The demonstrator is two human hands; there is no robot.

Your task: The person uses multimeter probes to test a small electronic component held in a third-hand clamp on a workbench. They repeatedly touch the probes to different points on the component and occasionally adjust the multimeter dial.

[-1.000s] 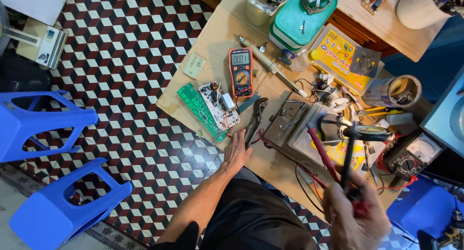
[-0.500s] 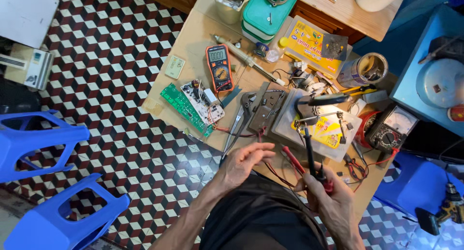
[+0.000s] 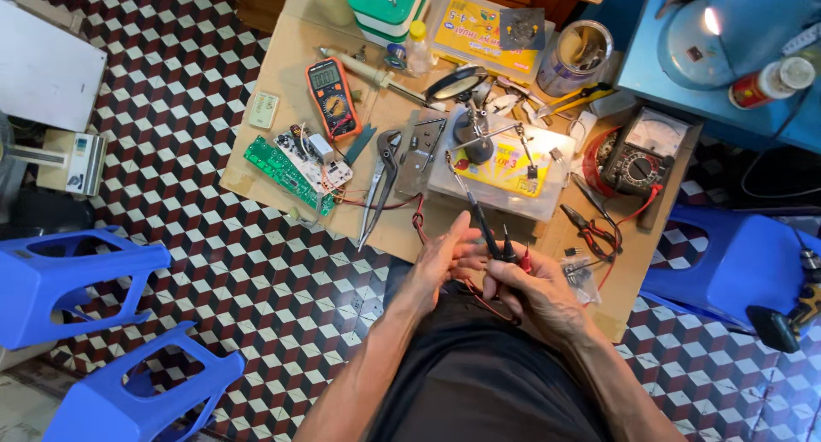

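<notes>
My right hand (image 3: 534, 292) gripped the black probe (image 3: 483, 224), shaft angled up-left over the worktop (image 3: 282, 66); my left hand (image 3: 440, 258), loosely open, touched the probe's grip.

Low wooden workbench (image 3: 274, 61) on checkered floor (image 3: 171, 83); bearing orange multimeter (image 3: 330, 87), green circuit board (image 3: 286, 173), pliers (image 3: 382, 181), analog meter (image 3: 641, 156).

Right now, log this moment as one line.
left hand: touching probes | right hand: gripping black and red probes | pliers: on bench
</notes>
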